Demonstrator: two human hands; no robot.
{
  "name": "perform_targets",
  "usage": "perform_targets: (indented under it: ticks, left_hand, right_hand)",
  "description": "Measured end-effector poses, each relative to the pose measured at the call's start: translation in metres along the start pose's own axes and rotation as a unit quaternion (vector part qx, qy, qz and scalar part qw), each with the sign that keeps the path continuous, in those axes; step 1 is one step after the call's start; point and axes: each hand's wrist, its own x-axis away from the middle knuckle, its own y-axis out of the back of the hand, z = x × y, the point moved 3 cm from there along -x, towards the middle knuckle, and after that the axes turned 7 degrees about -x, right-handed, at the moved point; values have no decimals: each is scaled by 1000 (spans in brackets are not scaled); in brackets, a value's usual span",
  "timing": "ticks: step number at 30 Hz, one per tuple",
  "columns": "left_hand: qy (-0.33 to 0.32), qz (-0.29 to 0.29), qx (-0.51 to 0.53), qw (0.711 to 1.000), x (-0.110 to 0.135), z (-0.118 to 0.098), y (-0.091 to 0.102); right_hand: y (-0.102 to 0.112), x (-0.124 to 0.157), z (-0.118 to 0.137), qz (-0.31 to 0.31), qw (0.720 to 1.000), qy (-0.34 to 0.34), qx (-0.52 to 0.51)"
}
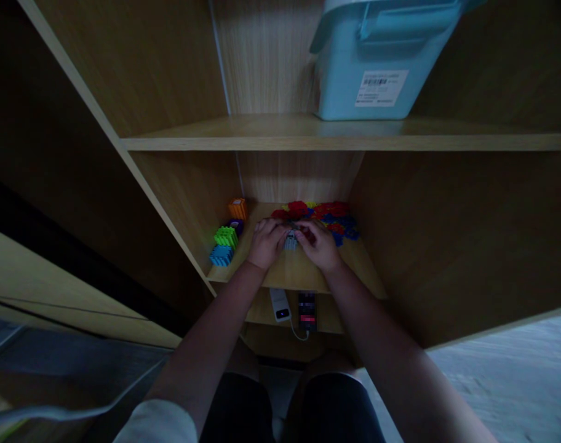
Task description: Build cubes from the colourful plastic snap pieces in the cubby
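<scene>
A small grey ridged block (290, 240) of what look like stacked plastic pieces sits between my hands on the wooden shelf. My left hand (267, 241) is closed at its left side, fingers bent over the top. From the right, my right hand (319, 245) pinches at its upper edge with thumb and fingers. A dark small piece seems to lie at the fingertips, too small to make out. Behind the hands spreads a loose pile of red, blue and yellow plastic pieces (336, 212).
Along the left wall stand ridged blocks: orange (238, 208), purple (235, 226), green (226, 237) and blue (221, 255). Below, a white power bank (279, 303) is cabled to a phone (307, 309). A light-blue bin (368, 67) stands on the upper shelf (262, 143).
</scene>
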Motion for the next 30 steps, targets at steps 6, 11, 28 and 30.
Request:
perform_targets:
  ticks: [6,11,28,30]
  left_hand:
    - [14,7,29,999,0,0,0]
    - [31,5,98,995,-1,4,4]
    - [113,95,259,954,17,31,-32]
    - [117,96,270,951,17,31,-33]
  right_hand:
    - [-2,0,-7,-11,998,-21,-58]
    - [-1,-1,-8,-15,997,-24,-67]
    - [0,4,-23,30,997,-39,-65]
    - [-1,5,-23,33,997,-42,-61]
